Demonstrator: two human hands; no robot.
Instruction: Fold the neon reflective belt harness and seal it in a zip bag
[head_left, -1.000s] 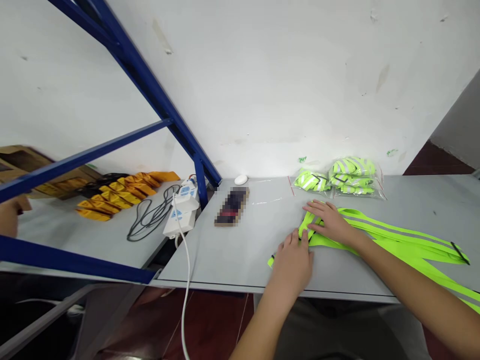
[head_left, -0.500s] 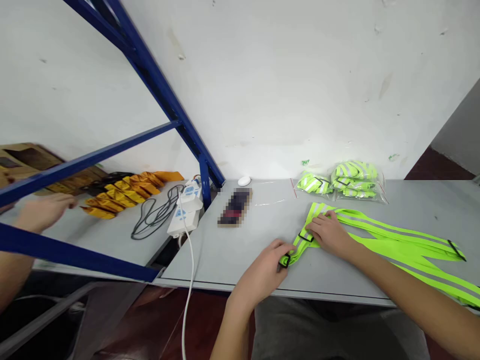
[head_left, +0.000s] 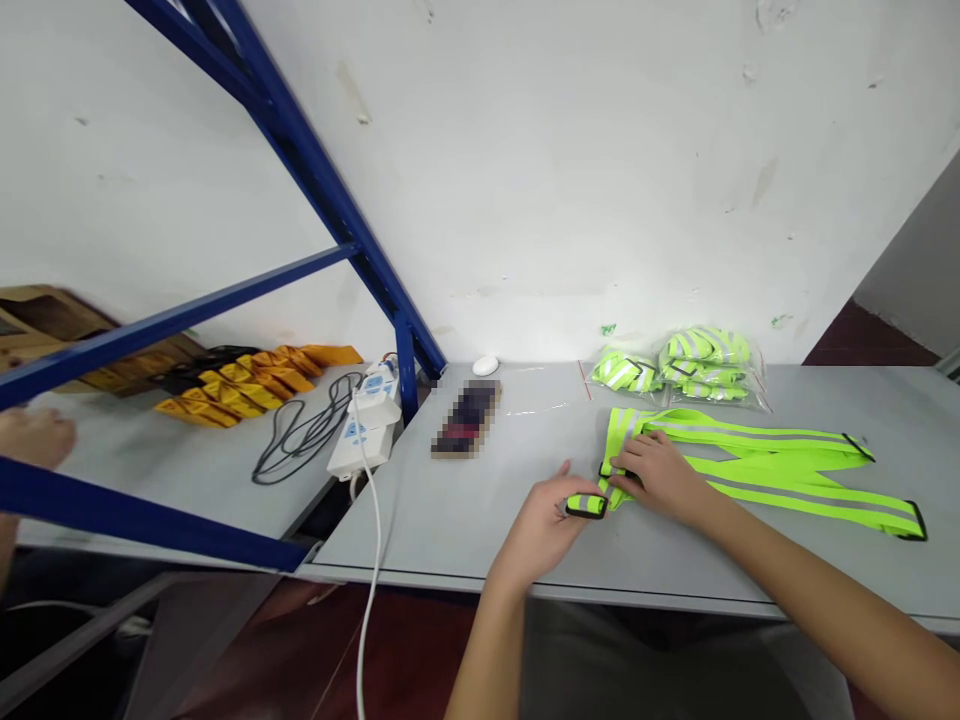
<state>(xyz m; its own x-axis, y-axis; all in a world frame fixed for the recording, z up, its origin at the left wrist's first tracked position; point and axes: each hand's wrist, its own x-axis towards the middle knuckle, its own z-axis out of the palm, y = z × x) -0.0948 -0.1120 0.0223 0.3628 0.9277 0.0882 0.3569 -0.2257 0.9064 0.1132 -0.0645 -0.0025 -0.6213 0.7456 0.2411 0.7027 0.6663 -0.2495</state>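
Note:
A neon green reflective strap vest (head_left: pixel 757 462) with grey stripes and black buckles lies spread on the grey table (head_left: pixel 480 500). My left hand (head_left: pixel 551 515) pinches the vest's folded strap end, near a black buckle, at its left tip. Just right of it, my right hand (head_left: pixel 652 475) presses on the vest where the straps meet, fingers curled on the fabric. Both forearms reach in from the bottom of the view.
Bagged green vests (head_left: pixel 679 365) lie by the wall. A blurred dark flat object (head_left: pixel 465 418), a small white round thing (head_left: pixel 485 365), a white power strip (head_left: pixel 360 430) with cables, orange items (head_left: pixel 240 385) and a blue rack frame (head_left: pixel 337 230) stand left. Another person's hand (head_left: pixel 34 438) shows far left.
My left hand has slid along the strap and now pinches its folded end. The vest's long straps have been drawn in and lie flatter. The other person's hand pulled back left.

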